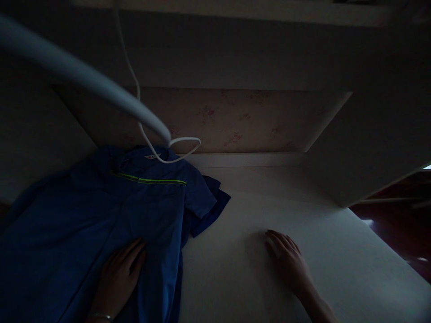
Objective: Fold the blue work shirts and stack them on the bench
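A blue short-sleeved shirt (pixel 155 211) with a yellow-green stripe across the chest lies spread on the left of the white surface. More dark blue cloth (pixel 212 215) shows under its sleeve. My left hand (pixel 123 269) rests on the front of the shirt, fingers stretched out and lying flat, gripping nothing. Away from the cloth, my right hand (pixel 286 255) is over the bare white surface on the right. Its fingers are extended and slightly bent, with nothing visible in them. The dim light hides fine detail.
A thick white tube (pixel 101 85) slants in from the upper left, above the shirt. A thin white cable (pixel 185 139) loops around its end. Flower-patterned wallpaper (pixel 235 121) stands behind. A panel (pixel 370 134) closes the right side; a shelf edge (pixel 235 11) runs overhead.
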Available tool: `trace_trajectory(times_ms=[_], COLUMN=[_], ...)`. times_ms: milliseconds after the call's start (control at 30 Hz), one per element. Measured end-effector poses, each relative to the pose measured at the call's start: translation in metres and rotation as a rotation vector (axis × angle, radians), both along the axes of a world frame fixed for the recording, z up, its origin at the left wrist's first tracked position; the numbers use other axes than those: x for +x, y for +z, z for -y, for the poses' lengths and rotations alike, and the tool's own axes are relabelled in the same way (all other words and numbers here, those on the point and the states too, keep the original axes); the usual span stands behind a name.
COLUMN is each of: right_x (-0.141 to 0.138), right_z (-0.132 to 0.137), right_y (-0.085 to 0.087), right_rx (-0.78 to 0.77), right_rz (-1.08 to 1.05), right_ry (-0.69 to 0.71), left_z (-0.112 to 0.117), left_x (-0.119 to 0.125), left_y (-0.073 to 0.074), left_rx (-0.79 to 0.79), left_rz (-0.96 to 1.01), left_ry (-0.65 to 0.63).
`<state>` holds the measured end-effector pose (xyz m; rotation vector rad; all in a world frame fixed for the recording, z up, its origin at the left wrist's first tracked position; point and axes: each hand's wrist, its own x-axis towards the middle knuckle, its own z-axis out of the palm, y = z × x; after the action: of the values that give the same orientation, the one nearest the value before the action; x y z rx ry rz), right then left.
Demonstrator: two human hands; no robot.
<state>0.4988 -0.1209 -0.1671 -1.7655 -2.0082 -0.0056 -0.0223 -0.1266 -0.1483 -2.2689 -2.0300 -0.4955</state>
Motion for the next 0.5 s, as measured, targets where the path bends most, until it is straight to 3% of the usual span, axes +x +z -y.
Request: trace_trajectory(times_ms=[133, 200, 267, 400, 500], right_x=[0.017, 0.01, -0.002, -0.021, -0.021], right_z=[0.068, 0.084, 0.082, 0.055, 0.044], right_y=[-0.019, -0.024, -0.02, 0.008, 0.02], right_rx=[-0.021, -0.117, -0.221, -0.481, -0.518], right_rz=[-0.063, -0.047, -0.006, -0.015, -0.039], right_ry=[-0.193, -0.173, -0.145, -0.269, -0.312], left_z=[-0.001, -0.001, -0.002, -0.004, -0.002], left_x=[-0.002, -0.002, 0.0, 0.007, 0.011], left_y=[0.002, 0.004, 0.006, 0.011, 0.012], left_rx=[0.044, 0.061, 0.028, -0.148, -0.182], left_rz=[0.078, 0.109, 0.122, 0.169, 0.169], left_ry=[0.026, 0.093, 0.182, 0.293, 0.315])
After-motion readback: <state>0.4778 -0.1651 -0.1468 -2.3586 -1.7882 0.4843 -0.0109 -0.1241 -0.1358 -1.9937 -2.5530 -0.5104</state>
